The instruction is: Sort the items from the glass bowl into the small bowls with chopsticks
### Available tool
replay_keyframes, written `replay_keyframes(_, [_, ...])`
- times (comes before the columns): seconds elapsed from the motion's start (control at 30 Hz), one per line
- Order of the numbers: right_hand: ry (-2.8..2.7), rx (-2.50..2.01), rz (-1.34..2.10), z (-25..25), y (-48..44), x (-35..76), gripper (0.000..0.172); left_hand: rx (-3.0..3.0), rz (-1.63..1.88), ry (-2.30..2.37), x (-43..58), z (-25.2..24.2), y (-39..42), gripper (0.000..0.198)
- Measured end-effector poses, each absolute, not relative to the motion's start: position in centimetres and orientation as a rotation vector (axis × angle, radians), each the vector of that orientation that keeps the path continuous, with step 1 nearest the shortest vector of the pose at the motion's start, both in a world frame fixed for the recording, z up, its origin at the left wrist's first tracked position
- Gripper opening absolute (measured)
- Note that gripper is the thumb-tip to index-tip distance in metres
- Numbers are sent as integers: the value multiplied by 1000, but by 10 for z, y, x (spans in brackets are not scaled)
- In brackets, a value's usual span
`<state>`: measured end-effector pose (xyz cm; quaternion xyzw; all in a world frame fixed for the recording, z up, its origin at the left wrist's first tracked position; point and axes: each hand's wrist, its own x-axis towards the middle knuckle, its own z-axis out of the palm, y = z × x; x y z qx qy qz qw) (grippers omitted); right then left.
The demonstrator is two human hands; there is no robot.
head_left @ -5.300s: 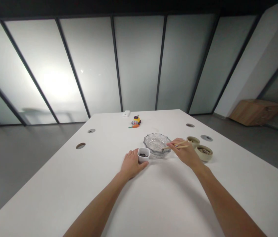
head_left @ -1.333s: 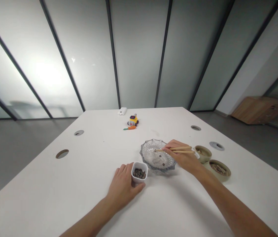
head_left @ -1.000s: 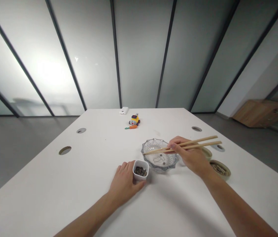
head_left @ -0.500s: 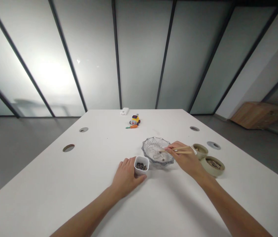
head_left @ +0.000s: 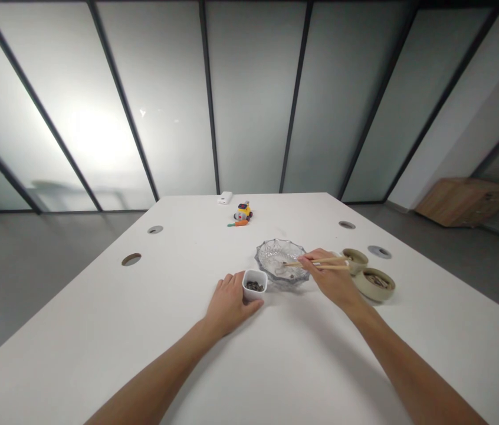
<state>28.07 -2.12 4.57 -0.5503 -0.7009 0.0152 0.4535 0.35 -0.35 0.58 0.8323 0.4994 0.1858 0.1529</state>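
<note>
My left hand is wrapped round the left side of a small white cup that holds dark seed-like pieces. In my right hand is a pair of wooden chopsticks, their tips low over the inside of a clear glass dish with a scalloped rim. A small dark piece is near the chopstick tips, but whether they grip it is too small to tell. Another dark speck lies in the dish nearer to me. The cup stands just left of the dish's near side.
Right of my right hand are two greenish bowls, the smaller behind the larger, which holds brownish pieces. Farther back on the white table are a yellow toy vehicle, an orange carrot-shaped item and a white box.
The chopstick tips have shifted slightly left and up within the glass dish, and the sticks lie flatter. My left hand still holds the cup. The whole view has shifted a little.
</note>
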Motion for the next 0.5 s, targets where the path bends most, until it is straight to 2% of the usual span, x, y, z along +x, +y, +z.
replay_keyframes(0.3, [-1727, -1289, -86, 43, -21, 281, 49, 2400, 549, 1429, 3, 4, -3, 42])
replay_keyframes(0.5, [-1769, -1275, 58, 37, -19, 283, 45, 2406, 545, 1424, 3, 4, -4, 44])
